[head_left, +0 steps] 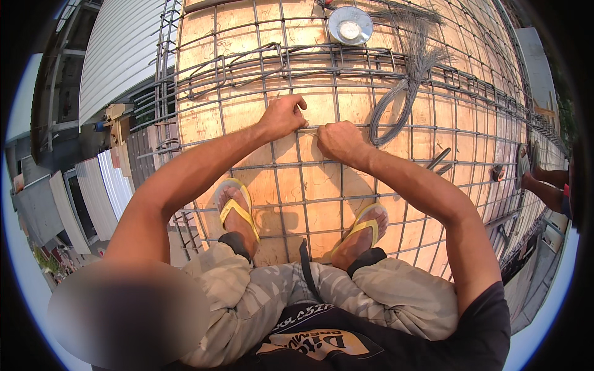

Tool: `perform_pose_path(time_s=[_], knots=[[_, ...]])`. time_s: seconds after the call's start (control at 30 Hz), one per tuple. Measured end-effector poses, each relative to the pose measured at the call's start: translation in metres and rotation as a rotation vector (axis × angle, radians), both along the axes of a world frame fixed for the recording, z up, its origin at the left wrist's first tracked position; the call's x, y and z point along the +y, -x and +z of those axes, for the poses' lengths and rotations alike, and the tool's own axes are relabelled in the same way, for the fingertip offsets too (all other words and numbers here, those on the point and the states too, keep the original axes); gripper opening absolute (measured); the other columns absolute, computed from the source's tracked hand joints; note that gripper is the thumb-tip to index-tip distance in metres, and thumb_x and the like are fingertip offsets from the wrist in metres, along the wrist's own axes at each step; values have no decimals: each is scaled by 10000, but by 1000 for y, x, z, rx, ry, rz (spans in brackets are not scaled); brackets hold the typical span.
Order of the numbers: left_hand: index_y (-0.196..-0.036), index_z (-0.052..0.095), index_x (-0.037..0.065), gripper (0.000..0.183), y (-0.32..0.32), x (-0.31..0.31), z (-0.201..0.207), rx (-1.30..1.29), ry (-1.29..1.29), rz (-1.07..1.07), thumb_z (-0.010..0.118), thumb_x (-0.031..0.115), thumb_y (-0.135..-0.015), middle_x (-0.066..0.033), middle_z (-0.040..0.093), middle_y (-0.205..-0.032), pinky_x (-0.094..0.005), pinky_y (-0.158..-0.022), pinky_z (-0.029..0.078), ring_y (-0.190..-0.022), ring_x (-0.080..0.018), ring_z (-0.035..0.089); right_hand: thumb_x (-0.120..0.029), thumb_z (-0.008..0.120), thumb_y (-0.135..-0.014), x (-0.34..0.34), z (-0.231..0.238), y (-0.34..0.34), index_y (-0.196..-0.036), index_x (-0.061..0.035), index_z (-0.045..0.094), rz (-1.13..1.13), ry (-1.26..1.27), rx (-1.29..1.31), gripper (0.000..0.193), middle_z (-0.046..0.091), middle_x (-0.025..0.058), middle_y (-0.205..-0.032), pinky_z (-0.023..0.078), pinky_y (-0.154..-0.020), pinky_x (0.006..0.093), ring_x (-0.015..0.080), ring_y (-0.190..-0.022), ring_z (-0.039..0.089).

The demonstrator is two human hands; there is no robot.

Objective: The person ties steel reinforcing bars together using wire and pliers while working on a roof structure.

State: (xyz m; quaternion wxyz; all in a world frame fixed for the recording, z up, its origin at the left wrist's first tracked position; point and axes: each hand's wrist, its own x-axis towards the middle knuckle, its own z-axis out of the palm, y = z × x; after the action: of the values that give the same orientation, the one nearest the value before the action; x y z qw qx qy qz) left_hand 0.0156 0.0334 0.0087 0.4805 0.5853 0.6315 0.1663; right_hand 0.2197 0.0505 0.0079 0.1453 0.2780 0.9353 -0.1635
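Note:
Both my hands work close together over a grid of steel rebar (337,102) laid above plywood sheeting (247,117). My left hand (284,116) has its fingers curled down at a bar; what they grip, if anything, I cannot make out. Just to its right, my right hand (341,141) is closed, knuckles up, with a thin piece of tie wire (313,132) showing at its fingertips beside a bar crossing. A looped bundle of grey tie wire (416,71) lies on the grid beyond my right hand.
A round pale dish-like thing (337,21) with a white centre sits at the far side. Long rebar cages (247,74) cross beyond my hands. Dark tool handles (439,159) lie right of my right forearm. Another person's legs (547,185) stand at far right. My sandalled feet (238,210) straddle bars.

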Motion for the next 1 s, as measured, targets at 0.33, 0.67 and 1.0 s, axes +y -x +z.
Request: perform_pose_path(time_s=[0.33,0.67,1.0], knots=[[-1220,512,-8,461,7,-28,-23,-243,-210,-97,508,-176,-790,-147,540,-1035,-375,-847,521,-966,-262,596,-277,541,-869,-14,-10,9,-787,71,675,-678,585,77,382,638,272,-687,530,-709,451,398,-705,671],[-1441,354,63,814,-13,-51,-37,-134,-583,19,679,-107,-714,-194,459,-1130,-438,-830,520,-1011,-377,546,-142,518,-961,-39,-1,49,-867,2,650,-1474,1104,450,217,617,57,-655,445,-480,277,120,-503,543],[-1451,335,123,812,-15,-65,-64,-162,-759,167,674,-88,-745,-187,486,-1147,-442,-734,566,-910,-381,605,-130,503,-1001,-59,21,64,-918,12,677,-1472,990,545,240,614,14,-673,422,-526,255,75,-566,516]])
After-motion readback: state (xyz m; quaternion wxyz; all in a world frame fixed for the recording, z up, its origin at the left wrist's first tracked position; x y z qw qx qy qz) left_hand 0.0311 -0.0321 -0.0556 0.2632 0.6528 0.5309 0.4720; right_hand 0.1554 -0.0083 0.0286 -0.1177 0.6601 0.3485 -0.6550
